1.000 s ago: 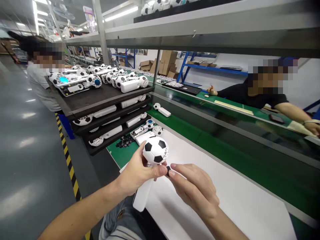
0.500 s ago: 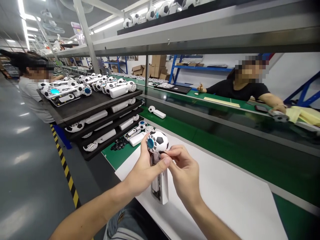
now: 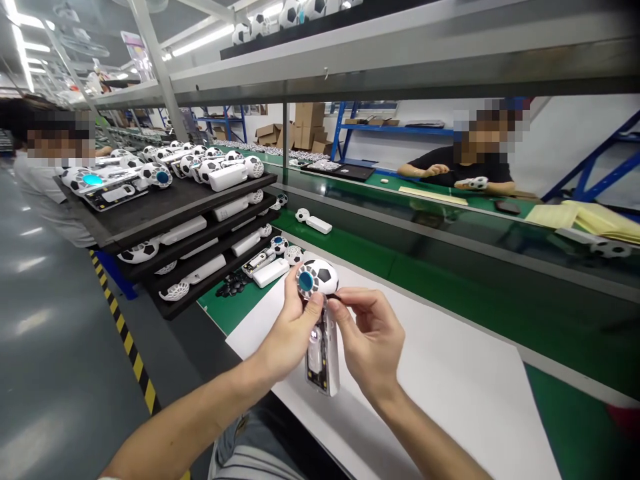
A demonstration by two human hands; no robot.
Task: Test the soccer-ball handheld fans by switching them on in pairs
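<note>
My left hand is wrapped around the neck of a handheld device with a soccer-ball head. The head is white with black patches and has a round blue disc on its left side. Below it hangs the white handle, its open face showing circuitry and an inner white part. My right hand is closed in a pinch at the lower right of the ball. A small dark piece shows at its fingertips, partly hidden, touching or very close to the ball. A white sheet lies under both hands.
Stacked black trays with similar devices stand at left. Small black parts and a white handle cover lie near the sheet. Another device rests on the green belt. A metal shelf crosses overhead. Co-workers sit opposite and left.
The device has tilted slightly and its open handle shows more, as my left thumb has shifted up toward the neck. The co-worker opposite has drawn both hands together around a ball-headed piece.
</note>
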